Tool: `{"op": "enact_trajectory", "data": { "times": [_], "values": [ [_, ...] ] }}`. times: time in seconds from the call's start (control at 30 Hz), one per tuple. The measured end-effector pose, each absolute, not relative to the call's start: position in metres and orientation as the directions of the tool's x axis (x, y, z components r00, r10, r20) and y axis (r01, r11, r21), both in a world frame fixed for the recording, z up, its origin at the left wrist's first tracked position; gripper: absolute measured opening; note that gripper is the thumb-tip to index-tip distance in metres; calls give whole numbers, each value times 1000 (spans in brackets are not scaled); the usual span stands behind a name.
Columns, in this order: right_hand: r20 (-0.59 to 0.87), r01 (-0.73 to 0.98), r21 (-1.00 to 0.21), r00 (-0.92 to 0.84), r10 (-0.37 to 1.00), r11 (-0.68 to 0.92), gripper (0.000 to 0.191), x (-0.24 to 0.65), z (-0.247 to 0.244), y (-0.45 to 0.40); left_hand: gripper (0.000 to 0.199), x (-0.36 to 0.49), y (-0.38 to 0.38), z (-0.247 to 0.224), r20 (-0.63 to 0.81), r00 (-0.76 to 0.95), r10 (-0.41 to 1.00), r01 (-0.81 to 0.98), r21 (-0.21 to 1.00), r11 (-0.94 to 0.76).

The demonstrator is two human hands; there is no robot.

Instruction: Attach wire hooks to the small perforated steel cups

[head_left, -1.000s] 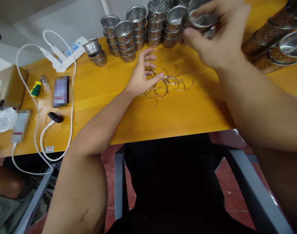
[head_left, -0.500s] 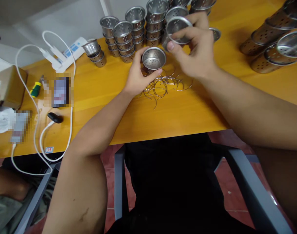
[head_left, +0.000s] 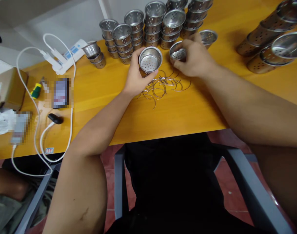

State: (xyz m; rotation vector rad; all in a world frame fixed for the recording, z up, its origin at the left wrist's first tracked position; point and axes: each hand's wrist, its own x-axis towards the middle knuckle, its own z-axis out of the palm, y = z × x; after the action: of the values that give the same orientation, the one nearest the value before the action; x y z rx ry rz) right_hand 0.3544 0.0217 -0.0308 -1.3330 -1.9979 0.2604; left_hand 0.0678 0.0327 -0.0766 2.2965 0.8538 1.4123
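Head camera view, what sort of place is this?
Perhaps a small workshop: stacks of perforated metal cups stand on a wooden-looking table, loose curved wires lie in front of them, and a yellow-and-green tool handle shows at the left.

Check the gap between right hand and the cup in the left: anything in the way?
Yes: a second perforated cup, at the fingers of the right hand, sits between it and the cup in the left hand. Curved wires lie nearer the person, off that line.
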Motion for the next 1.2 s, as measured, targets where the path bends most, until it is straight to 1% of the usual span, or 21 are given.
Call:
{"op": "enact_trajectory", "data": {
  "times": [0.13, 0.27, 0.3, 0.37, 0.4, 0.43, 0.47, 0.5, 0.57, 0.6, 0.63, 0.7, 0.77, 0.9, 0.93, 1.0, 1.07, 1.2],
  "values": [
    [411, 766, -470, -252, 876, 440, 24, 356, -31, 21, 89, 67, 33, -79, 688, 347, 637, 318, 553, -770],
    [386, 782, -450, -265, 884, 431, 26, 353, -21, 11, 89, 66, 34, -79, 673, 335, 659, 316, 578, -752],
    [410, 784, -438, -262, 874, 440, 28, 350, -15, 6, 88, 66, 34, -79, 676, 336, 656, 318, 575, -754],
    [503, 771, -396, -273, 820, 499, 26, 344, 0, -7, 86, 66, 34, -78, 685, 327, 651, 321, 568, -758],
    [552, 751, -367, -299, 778, 549, 23, 340, 8, -13, 85, 66, 33, -77, 689, 311, 655, 321, 572, -754],
    [571, 722, -344, -347, 744, 601, 22, 337, 14, -17, 83, 67, 32, -75, 690, 289, 663, 322, 583, -746],
    [547, 683, -323, -430, 718, 655, 24, 335, 19, -20, 82, 67, 31, -74, 690, 264, 674, 321, 596, -736],
    [483, 634, -304, -541, 689, 711, 27, 333, 20, -21, 80, 68, 30, -72, 688, 242, 684, 320, 609, -726],
    [308, 538, -283, -733, 606, 794, 30, 332, 16, -15, 79, 69, 26, -68, 683, 217, 697, 323, 624, -712],
    [240, 505, -276, -788, 567, 818, 31, 333, 10, -9, 78, 70, 25, -67, 681, 213, 700, 324, 626, -709],
    [211, 493, -271, -808, 551, 827, 31, 336, 3, -3, 77, 70, 25, -67, 678, 212, 703, 324, 630, -706],
    [230, 501, -272, -795, 560, 822, 28, 342, -10, 10, 77, 70, 25, -68, 673, 215, 708, 324, 635, -702],
    [264, 496, -279, -784, 562, 823, 21, 348, -18, 19, 78, 70, 26, -70, 677, 232, 698, 332, 620, -711],
    [292, 460, -307, -788, 543, 833, 9, 350, -14, 18, 80, 69, 28, -73, 684, 268, 679, 342, 591, -730],
    [298, 452, -335, -781, 548, 827, 11, 348, -11, 14, 80, 69, 28, -72, 679, 260, 687, 336, 603, -724],
    [324, 435, -400, -756, 569, 807, 23, 344, -3, 6, 81, 69, 26, -70, 658, 248, 711, 324, 635, -701],
    [360, 426, -436, -725, 587, 793, 31, 340, 3, -1, 83, 71, 24, -68, 633, 248, 733, 319, 661, -679],
    [446, 438, -438, -652, 613, 785, 31, 337, 7, -7, 82, 72, 21, -63, 643, 224, 733, 313, 664, -679]
  ]
}}
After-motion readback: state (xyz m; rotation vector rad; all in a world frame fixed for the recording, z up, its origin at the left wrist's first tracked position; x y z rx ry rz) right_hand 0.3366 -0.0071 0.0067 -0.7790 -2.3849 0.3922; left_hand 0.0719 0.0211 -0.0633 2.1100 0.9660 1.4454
